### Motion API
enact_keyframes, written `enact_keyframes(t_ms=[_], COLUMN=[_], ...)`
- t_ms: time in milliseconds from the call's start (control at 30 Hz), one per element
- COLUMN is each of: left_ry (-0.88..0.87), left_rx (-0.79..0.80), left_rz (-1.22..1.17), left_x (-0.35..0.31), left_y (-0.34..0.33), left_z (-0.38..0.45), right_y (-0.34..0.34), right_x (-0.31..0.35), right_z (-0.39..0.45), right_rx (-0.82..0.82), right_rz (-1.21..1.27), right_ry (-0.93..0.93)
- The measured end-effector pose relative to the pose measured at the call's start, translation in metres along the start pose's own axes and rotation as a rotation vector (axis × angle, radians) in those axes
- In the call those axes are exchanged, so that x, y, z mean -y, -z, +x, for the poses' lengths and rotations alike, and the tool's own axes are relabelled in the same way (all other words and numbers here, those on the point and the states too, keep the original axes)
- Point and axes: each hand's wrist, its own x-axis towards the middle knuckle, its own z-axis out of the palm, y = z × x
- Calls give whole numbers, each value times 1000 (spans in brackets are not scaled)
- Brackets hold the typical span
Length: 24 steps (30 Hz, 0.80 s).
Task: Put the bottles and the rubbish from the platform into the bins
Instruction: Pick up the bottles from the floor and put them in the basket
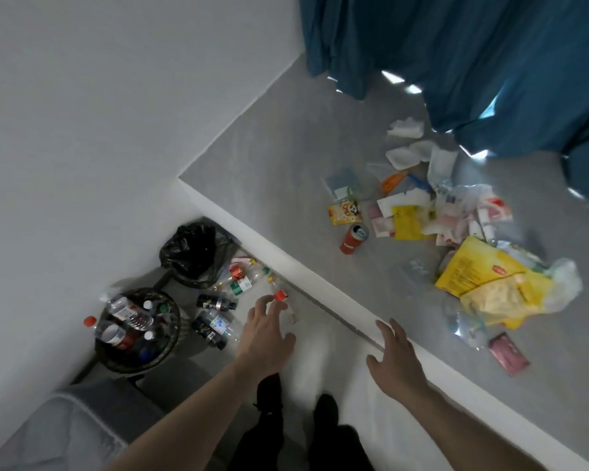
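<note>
My left hand [266, 334] reaches over the floor with its fingers spread. A clear bottle with a red cap [284, 302] lies blurred just past its fingertips; I cannot tell whether they touch. My right hand [393, 363] hovers open at the white edge of the grey platform [286, 164]. On the platform lie a red can [353, 238], a yellow bag [483, 277] and a pile of wrappers and paper [432, 212]. A round mesh bin [175, 312] holds several bottles. A bin lined with a black bag [191, 253] stands behind it.
Several bottles [218, 321] lie on the floor between the bins and the platform's step. A blue curtain [473, 62] hangs at the back of the platform. A grey mattress corner [65, 430] is at the lower left. My feet [296, 413] stand below my hands.
</note>
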Motion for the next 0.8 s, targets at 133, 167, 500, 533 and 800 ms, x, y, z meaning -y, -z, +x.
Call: enact_keyframes(t_ms=[133,167,500,533,800], left_ry=[-21,-30,-140,-134,4], left_rx=[24,39,101,114,166], left_rz=[10,17,150,170,260], left_x=[-21,-27,-157,-169,-228], left_y=[25,29,19,13,-35], left_z=[4,6,105,119,228], right_y=[17,22,82,88,156], right_x=[12,12,-69,-81,-158], right_z=[-17,-22,-9,-3,56], right_rx=[-19,-25,-48,-33,-8], right_rz=[88,105,200,193,98], right_ry=[-55,-59,-155,-156,-131])
